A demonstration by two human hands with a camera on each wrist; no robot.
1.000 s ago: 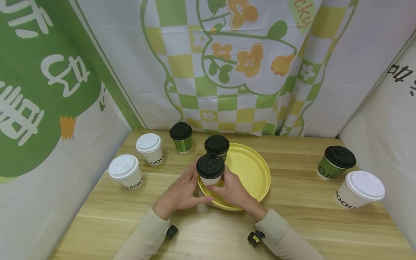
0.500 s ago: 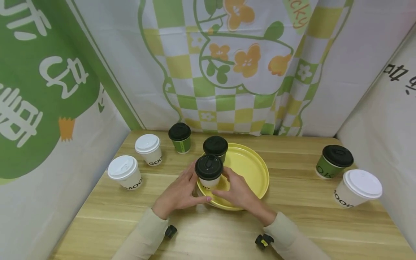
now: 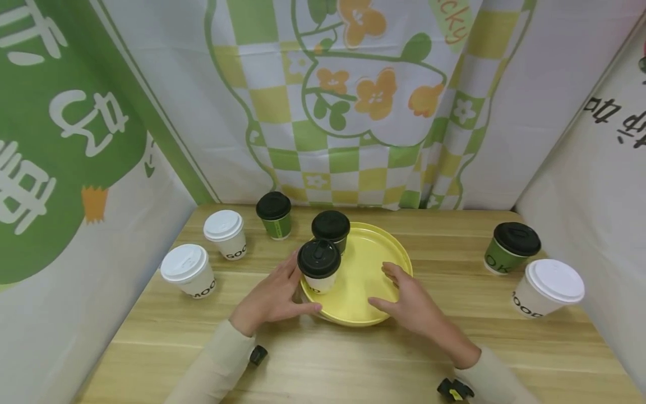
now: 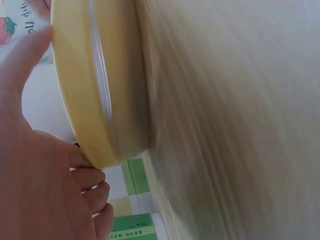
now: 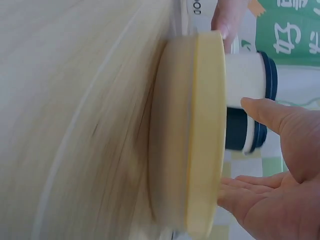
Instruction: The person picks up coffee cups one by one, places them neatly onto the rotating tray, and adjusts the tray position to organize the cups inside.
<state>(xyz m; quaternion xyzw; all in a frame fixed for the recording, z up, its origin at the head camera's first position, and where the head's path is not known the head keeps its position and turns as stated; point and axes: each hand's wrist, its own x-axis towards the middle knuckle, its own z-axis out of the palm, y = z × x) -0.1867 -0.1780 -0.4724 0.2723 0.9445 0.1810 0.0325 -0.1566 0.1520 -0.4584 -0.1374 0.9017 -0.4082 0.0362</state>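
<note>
A round yellow tray (image 3: 365, 275) with a raised rim sits on the wooden table. At its left side stands a white paper cup with a black lid (image 3: 319, 262); just behind is a dark cup, also black-lidded (image 3: 330, 225). My left hand (image 3: 275, 297) rests against the tray's left rim, thumb spread toward the front and fingers beside the white cup. In the left wrist view, its thumb and fingers touch the yellow rim (image 4: 75, 85). My right hand (image 3: 416, 303) is over the tray's right part, thumb and fingers apart with nothing between them.
Two white-lidded cups (image 3: 188, 269) (image 3: 225, 233) and a green cup (image 3: 275, 216) stand on the left. On the right are a green black-lidded cup (image 3: 511, 247) and a white-lidded cup (image 3: 547, 287). A patterned curtain (image 3: 353, 140) hangs behind the table (image 3: 323, 370).
My right hand has let go of the white black-lidded cup and moved right across the tray. The cup stays on the tray, and my left hand remains at the left rim.
</note>
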